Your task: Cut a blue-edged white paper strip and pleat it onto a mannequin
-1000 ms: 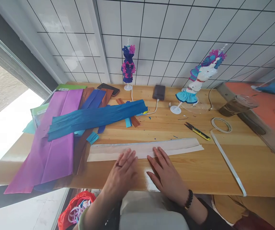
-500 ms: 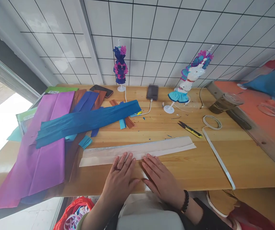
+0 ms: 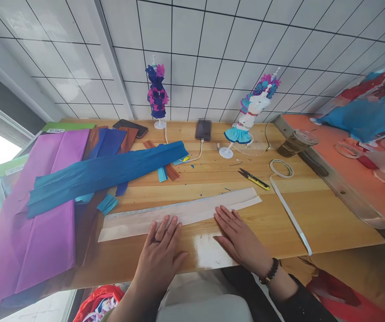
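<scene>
A long white paper strip [image 3: 179,212] lies across the wooden table [image 3: 330,223] in front of me. My left hand [image 3: 160,255] lies flat with fingers stretched, its tips on the strip's near edge. My right hand [image 3: 241,239], with a dark bead bracelet at the wrist, is also flat and open, fingertips touching the strip further right. Neither hand holds anything.
Purple [image 3: 41,223], blue [image 3: 105,172] and brown paper sheets pile at the left. Scissors [image 3: 254,179], a tape roll [image 3: 281,167] with a long trailing strip, two paper-dressed mannequins [image 3: 157,91] [image 3: 251,112], two phones and a drink cup [image 3: 296,143] stand further back. An orange table is at the right.
My hands have moved apart along the strip's near edge, the right one sliding to the right. The view has shifted, so everything sits further left.
</scene>
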`<control>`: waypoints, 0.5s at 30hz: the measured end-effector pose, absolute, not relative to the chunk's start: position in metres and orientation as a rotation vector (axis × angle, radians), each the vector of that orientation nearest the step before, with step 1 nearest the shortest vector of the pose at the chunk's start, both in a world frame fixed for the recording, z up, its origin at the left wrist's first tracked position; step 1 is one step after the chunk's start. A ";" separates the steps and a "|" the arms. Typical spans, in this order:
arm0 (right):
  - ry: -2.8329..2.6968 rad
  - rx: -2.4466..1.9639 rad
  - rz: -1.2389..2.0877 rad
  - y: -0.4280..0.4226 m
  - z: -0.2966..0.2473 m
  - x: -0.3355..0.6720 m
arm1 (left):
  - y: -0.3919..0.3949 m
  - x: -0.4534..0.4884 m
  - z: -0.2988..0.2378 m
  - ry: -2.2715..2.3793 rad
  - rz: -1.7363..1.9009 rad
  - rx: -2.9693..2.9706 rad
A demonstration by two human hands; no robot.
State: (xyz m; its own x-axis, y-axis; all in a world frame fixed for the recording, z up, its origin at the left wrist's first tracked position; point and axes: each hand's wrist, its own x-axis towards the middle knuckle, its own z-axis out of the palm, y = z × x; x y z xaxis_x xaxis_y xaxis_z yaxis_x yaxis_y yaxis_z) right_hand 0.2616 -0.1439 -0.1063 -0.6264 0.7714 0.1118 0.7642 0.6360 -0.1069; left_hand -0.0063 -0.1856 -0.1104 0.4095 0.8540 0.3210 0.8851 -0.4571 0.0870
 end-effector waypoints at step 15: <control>-2.715 -1.349 0.059 -0.134 -0.104 0.284 | -0.186 -0.008 -0.111 -1.536 -0.447 -2.581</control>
State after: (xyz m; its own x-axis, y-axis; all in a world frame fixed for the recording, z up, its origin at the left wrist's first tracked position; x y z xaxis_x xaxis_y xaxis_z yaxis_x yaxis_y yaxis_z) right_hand 0.2843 -0.1335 -0.1040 -0.5995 0.7964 0.0803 0.7921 0.6047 -0.0835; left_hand -0.0083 -0.1860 -0.1113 0.4468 0.8419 0.3024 0.8728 -0.4845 0.0593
